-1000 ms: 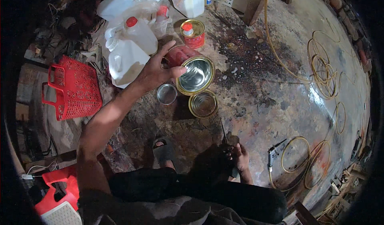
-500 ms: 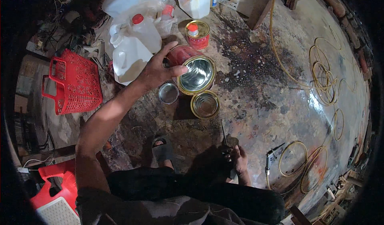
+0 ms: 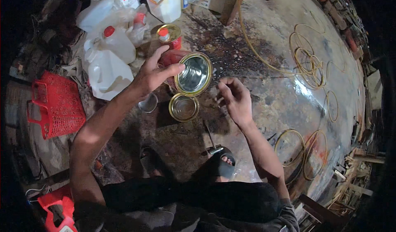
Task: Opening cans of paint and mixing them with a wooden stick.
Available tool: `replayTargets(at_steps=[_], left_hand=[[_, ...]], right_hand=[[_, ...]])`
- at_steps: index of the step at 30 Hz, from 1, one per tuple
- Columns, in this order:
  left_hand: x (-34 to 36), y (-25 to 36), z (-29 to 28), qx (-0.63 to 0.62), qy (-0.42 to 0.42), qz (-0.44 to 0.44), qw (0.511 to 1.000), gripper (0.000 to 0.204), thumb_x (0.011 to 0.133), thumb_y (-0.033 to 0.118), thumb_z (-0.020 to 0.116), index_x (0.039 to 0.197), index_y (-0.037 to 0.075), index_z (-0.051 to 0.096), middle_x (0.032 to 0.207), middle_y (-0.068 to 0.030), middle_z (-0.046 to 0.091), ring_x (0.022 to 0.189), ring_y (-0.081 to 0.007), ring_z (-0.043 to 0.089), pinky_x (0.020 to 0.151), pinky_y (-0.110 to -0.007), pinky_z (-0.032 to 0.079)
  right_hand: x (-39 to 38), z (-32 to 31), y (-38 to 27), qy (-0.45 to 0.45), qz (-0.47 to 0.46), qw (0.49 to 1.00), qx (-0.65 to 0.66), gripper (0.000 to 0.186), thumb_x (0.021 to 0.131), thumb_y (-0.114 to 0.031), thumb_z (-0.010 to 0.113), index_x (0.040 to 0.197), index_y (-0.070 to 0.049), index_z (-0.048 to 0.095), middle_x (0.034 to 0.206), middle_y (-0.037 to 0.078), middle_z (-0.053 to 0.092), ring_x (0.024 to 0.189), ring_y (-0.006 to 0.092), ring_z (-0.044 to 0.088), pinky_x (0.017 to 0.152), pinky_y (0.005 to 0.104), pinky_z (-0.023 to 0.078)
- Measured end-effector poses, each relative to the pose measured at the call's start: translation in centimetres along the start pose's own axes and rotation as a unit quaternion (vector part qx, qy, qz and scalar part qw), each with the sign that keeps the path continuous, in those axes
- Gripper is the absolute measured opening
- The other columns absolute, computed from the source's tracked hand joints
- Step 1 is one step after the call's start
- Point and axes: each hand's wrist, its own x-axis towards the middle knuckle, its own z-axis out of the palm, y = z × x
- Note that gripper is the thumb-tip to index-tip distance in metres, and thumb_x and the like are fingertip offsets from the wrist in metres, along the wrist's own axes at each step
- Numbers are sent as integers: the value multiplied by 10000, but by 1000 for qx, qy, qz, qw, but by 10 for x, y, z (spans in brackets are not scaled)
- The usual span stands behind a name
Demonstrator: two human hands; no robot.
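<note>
left hand [image 3: 154,74]: fingers spread, gripping tilted red can [image 3: 193,74] | right hand [image 3: 237,102]: fingers half-curled near can, apparently empty, fingertips shadowed

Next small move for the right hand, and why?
Probably bring the right hand onto the large can's rim to steady it: the can is tilted with only the left hand gripping it, while the right looks empty, just short of the rim in this view.

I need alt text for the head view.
A person's bare left hand grips a tilted, gold-rimmed red metal can; the bare right hand is raised nearby. At left are white plastic jugs and a red plastic basket.
</note>
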Motion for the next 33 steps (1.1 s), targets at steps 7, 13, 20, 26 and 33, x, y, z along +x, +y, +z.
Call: replayTargets(at_steps=[7,13,20,26,33], left_hand=[[8,14,38,-48,-31,11,998,706,871,245,752,1397,-13,358,1257,-75,574,1167,-148,529,1025,-326,418],[17,8,48,-12,-52,-14,998,813,883,227,739,1477,-31,248,1344,-132,511,1234,-187,492,1063,-344,385],[19,1,58,-12,-42,-7,999,940,842,342,774,1460,-83,208,1308,-139,536,1208,-197,505,1042,-346,411],[21,8,65,-20,-47,-49,997,844,880,257,741,1476,-42,223,1355,-143,490,1256,-206,469,1076,-350,368],[21,11,64,-14,-41,-37,998,805,886,265,730,1464,-43,262,1358,-150,485,1277,-217,448,1091,-368,350]], right_hand=[[9,-12,5,37,-5,999,-10,146,976,-119,601,965,24,629,807,23,651,677,84,610,611,249,497],[12,-30,20,48,-45,992,-105,163,980,-160,585,977,-2,627,785,18,637,624,92,607,545,237,472],[11,-36,32,84,-78,981,-155,102,905,-69,597,882,30,605,643,107,593,572,127,538,572,311,465],[3,-36,41,132,-72,984,-93,147,947,-102,573,889,29,606,691,74,615,603,117,577,579,291,470],[-10,-47,39,151,5,988,21,175,1010,-145,536,935,11,564,787,52,631,611,102,579,544,252,469]])
